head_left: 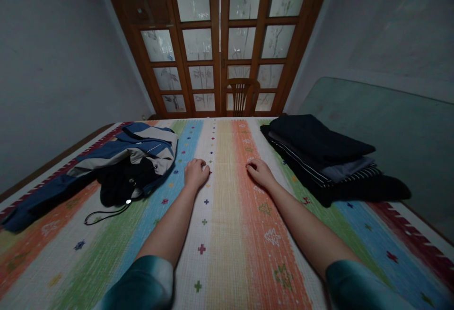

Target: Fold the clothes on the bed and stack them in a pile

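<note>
My left hand rests on the striped tablecloth, its fingers loosely curled in with nothing seen in them. Opposite it, my right hand lies on the orange stripe, fingers likewise curled and holding nothing visible. A blue, grey and black jacket lies crumpled to the left of my left hand, one sleeve stretched towards the lower left and a black cord trailing from it. Beyond my right hand, to the right, sits a stack of folded dark clothes, with striped edges showing between layers. Neither hand touches the clothing.
A wooden chair stands past the far table edge, in front of wooden doors with glass panes. Walls rise on both sides. A pale green panel stands along the right side behind the folded stack.
</note>
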A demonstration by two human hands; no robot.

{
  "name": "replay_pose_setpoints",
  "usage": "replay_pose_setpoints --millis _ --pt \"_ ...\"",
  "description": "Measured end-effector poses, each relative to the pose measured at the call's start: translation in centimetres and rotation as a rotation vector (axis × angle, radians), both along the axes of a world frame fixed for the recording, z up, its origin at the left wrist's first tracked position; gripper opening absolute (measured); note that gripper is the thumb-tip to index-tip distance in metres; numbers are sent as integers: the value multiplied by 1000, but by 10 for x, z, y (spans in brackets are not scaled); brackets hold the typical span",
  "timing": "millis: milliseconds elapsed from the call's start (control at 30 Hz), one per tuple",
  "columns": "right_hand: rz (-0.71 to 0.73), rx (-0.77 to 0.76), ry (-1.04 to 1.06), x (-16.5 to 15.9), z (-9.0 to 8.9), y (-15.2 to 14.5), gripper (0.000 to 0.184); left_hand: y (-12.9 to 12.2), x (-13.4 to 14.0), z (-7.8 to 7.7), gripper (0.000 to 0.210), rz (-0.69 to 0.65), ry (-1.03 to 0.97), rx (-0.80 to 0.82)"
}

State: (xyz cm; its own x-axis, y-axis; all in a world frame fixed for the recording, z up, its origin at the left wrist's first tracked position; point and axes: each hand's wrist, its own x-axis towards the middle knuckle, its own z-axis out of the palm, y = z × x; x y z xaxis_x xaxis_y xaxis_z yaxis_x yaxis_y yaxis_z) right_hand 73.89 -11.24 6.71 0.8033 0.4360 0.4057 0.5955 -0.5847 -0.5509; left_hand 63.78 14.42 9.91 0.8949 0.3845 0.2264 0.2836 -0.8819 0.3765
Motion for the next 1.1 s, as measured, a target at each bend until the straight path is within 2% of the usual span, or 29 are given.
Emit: replay_pose_setpoints --millis 1100 --pt "-10 14 2 0 1 0 15 -2 0 1 25 9 12 18"
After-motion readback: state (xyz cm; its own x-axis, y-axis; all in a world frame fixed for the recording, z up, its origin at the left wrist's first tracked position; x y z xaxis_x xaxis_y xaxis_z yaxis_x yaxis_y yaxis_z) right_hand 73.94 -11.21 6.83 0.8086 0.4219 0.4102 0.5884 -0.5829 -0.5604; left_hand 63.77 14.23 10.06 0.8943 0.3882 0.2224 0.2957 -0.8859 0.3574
